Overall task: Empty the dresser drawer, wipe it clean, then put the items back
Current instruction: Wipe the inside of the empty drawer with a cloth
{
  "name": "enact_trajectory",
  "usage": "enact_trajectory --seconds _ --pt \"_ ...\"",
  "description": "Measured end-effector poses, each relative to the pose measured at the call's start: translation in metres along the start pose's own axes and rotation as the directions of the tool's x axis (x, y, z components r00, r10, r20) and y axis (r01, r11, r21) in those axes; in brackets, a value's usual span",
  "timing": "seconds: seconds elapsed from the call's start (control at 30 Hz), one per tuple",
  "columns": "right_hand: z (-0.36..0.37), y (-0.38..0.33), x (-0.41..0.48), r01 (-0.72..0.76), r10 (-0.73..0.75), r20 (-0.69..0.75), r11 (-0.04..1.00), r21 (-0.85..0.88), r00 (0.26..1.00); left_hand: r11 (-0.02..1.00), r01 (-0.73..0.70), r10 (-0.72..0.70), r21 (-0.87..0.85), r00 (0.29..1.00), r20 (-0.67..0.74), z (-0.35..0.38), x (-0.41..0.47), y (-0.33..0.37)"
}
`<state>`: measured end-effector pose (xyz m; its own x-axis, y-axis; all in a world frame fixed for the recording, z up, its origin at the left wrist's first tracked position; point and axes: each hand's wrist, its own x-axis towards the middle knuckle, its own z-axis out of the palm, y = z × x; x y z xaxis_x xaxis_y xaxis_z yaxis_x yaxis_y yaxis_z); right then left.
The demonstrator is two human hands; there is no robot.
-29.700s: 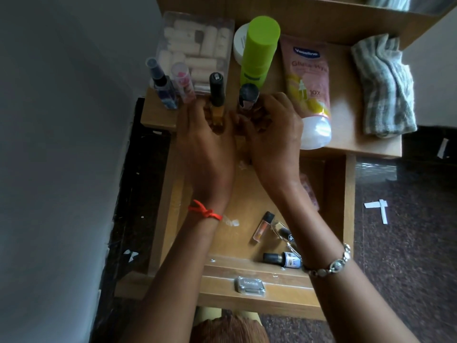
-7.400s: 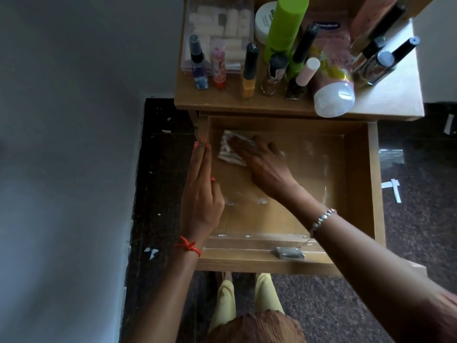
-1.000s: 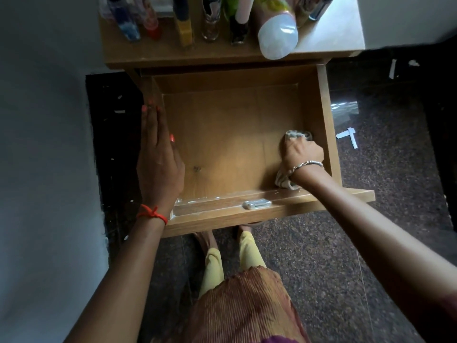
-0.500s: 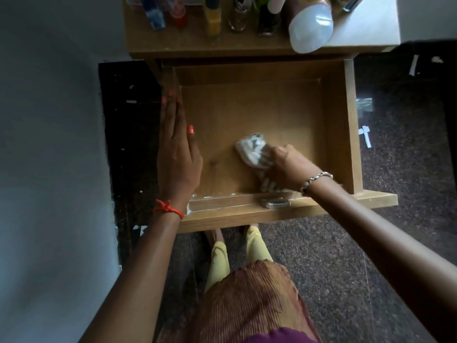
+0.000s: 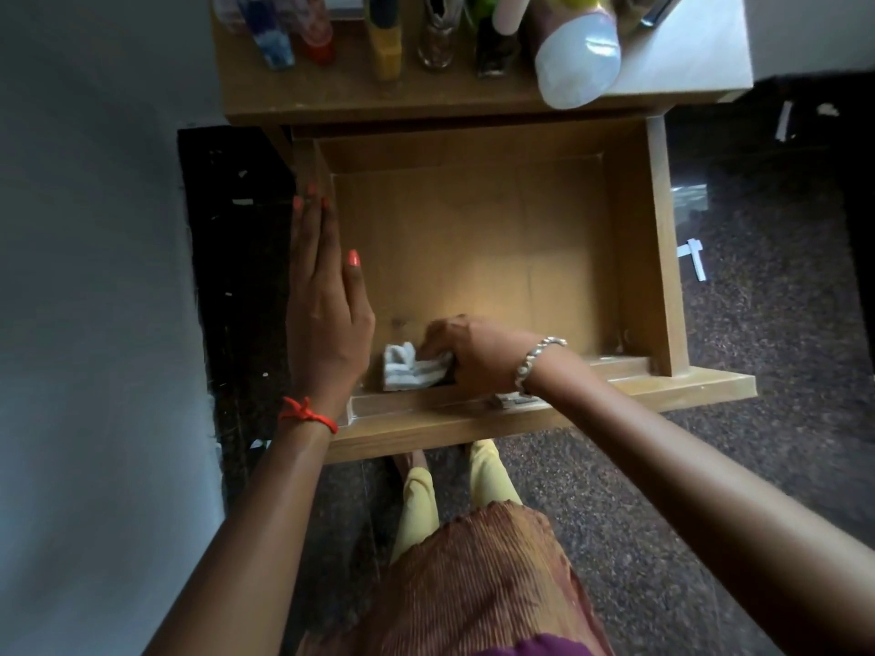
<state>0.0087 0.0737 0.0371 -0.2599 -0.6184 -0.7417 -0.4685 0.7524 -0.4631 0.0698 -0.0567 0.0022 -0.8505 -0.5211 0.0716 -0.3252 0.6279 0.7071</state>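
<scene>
The drawer (image 5: 634, 258) is standing pulled out under the dresser top (image 5: 360, 94). The right hand (image 5: 473, 352) is gripping a cloth (image 5: 407, 369) on the drawer floor, at its front left corner. The left hand (image 5: 326, 305) is lying flat, fingers straight and together, on the drawer's left wall. Bottles (image 5: 386, 40) are standing on the top behind the drawer.

No text, brand or number can be read. The bottles (image 5: 386, 49) along the dresser top (image 5: 473, 100) are cut off by the upper frame edge. The tube (image 5: 578, 59) at its front edge shows only a plain white cap end, and any print on them is too blurred to tell.
</scene>
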Motion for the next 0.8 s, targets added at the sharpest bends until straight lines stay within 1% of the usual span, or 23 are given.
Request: enact_trajectory --seconds 0.07,0.1,0.17,0.23,0.27,0.3,0.33,0.37,0.43,0.5,0.57,0.6,0.63,0.67,0.7,0.77,0.8 --pt "-0.005 0.014 -0.014 -0.135 0.135 -0.01 0.987 -0.085 0.991 1.0 0.003 -0.003 -0.002 1.0 -0.001 0.0 0.0 0.0" --pt "-0.008 0.022 -0.023 -0.224 0.222 -0.034 0.964 -0.146 0.975 1.0 0.006 -0.007 -0.002 1.0 -0.004 0.0 0.0 0.0" --pt "-0.017 0.041 -0.043 -0.427 0.41 -0.12 0.87 -0.247 0.904 1.0 0.009 -0.009 -0.004 1.0 -0.012 0.0 0.0 0.0" --pt "-0.023 0.056 -0.057 -0.597 0.562 -0.203 0.739 -0.313 0.802 1.0 0.004 -0.004 -0.014 1.0 -0.014 0.0 -0.001 0.001" --pt "-0.023 0.06 -0.057 -0.638 0.597 -0.229 0.694 -0.334 0.769 1.0 0.001 -0.002 -0.019 1.0 -0.015 0.0 -0.001 0.001" --pt "-0.022 0.059 -0.055 -0.655 0.615 -0.234 0.664 -0.361 0.753 1.0 0.0 -0.001 -0.022 1.0 -0.017 0.0 0.0 0.0" --pt "-0.021 0.056 -0.052 -0.652 0.616 -0.231 0.649 -0.392 0.753 1.0 0.001 -0.002 -0.025 1.0 -0.02 0.0 0.0 0.0" --pt "-0.021 0.052 -0.048 -0.634 0.606 -0.215 0.652 -0.416 0.766 0.999 0.004 -0.004 -0.033 1.0 -0.022 -0.001 0.0 0.0" --pt "-0.026 0.044 -0.042 -0.578 0.567 -0.161 0.709 -0.404 0.808 0.998 0.014 -0.015 -0.064 1.0 -0.021 -0.001 0.0 0.001" --pt "-0.039 0.032 -0.036 -0.501 0.51 -0.055 0.808 -0.31 0.858 0.995 0.031 -0.033 -0.099 0.999 -0.019 -0.002 0.0 0.002" --pt "-0.05 0.014 -0.027 -0.355 0.367 0.076 0.924 -0.141 0.927 0.989 0.048 -0.051 -0.137 0.999 -0.017 -0.003 0.0 0.002" --pt "-0.053 0.003 -0.02 -0.289 0.284 0.133 0.957 0.016 0.949 0.987 0.052 -0.055 -0.15 0.998 -0.018 -0.003 0.0 0.002" --pt "-0.057 -0.009 -0.015 -0.241 0.206 0.177 0.948 0.206 0.962 0.986 0.052 -0.055 -0.158 0.998 -0.021 -0.004 -0.001 0.002" --pt "-0.061 -0.018 -0.006 -0.221 0.169 0.167 0.9 0.375 0.971 0.984 0.051 -0.056 -0.171 0.998 -0.023 -0.005 -0.001 0.002" --pt "-0.065 -0.025 0.005 -0.194 0.168 0.097 0.859 0.474 0.981 0.98 0.055 -0.06 -0.193 0.998 -0.023 -0.006 -0.001 0.003" --pt "-0.075 -0.033 0.028 -0.155 0.265 -0.096 0.781 0.604 0.96 0.968 0.062 -0.072 -0.244 0.997 -0.029 -0.007 -0.001 0.004" --pt "-0.077 -0.033 0.038 -0.136 0.333 -0.176 0.731 0.669 0.926 0.962 0.066 -0.077 -0.264 0.996 -0.032 -0.008 -0.001 0.004"
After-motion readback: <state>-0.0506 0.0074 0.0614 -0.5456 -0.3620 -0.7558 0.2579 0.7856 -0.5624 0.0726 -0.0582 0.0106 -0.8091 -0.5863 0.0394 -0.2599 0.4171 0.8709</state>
